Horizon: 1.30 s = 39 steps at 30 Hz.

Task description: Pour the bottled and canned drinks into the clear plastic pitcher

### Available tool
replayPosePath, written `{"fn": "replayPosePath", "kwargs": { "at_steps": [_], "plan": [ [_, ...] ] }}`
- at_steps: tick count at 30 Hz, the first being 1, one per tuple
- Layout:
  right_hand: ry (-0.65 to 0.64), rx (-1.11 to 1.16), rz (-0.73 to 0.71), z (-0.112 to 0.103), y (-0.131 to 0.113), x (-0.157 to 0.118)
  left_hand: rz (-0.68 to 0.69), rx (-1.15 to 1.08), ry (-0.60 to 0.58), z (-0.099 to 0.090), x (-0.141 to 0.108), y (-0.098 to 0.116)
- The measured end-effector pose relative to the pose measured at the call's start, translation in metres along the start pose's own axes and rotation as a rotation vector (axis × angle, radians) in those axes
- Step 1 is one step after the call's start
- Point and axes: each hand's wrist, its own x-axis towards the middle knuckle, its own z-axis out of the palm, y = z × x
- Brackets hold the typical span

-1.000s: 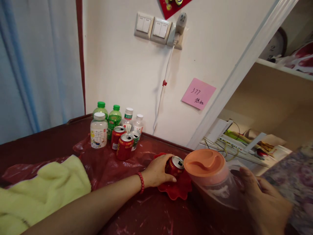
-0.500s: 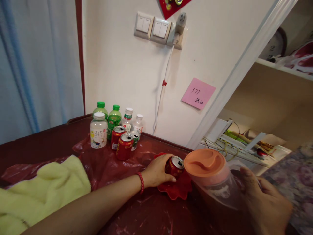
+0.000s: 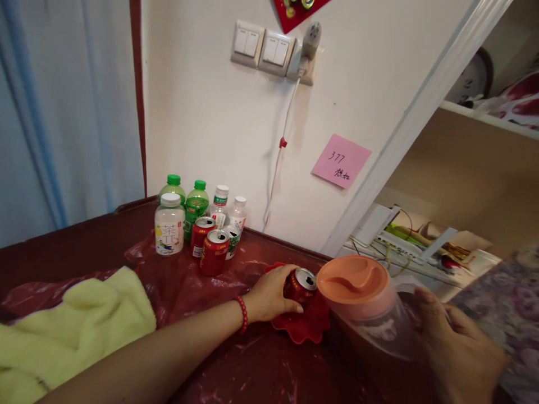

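Observation:
My left hand, with a red bead bracelet at the wrist, is closed round an opened red drink can. The can leans a little to the right over a red dish with a wavy rim. On the right, my right hand grips the handle of a clear pitcher with an orange lid. The pitcher is tipped towards the can, its lid edge close against the can's top. Whether liquid is flowing between them I cannot tell.
Behind to the left stand several bottles, among them a white-capped bottle and a green-capped bottle, with opened cans in front. A yellow towel lies at the left. Red plastic sheeting covers part of the table. A power cord hangs down the wall.

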Motion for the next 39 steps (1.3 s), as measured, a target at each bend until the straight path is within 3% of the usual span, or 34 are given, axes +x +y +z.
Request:
{"fn": "replayPosePath", "kwargs": {
  "at_steps": [21,31,39],
  "plan": [
    [-0.001,-0.001,-0.009,-0.001,-0.001,-0.002,-0.002,0.014,0.0,-0.001,-0.001,0.003],
    [0.047,-0.012,0.016,0.005,0.02,0.012,-0.001,0.006,-0.002,-0.001,-0.001,0.003],
    [0.016,-0.021,-0.039,-0.001,-0.002,-0.001,-0.008,0.01,-0.002,-0.001,-0.001,0.004]
  ]
}}
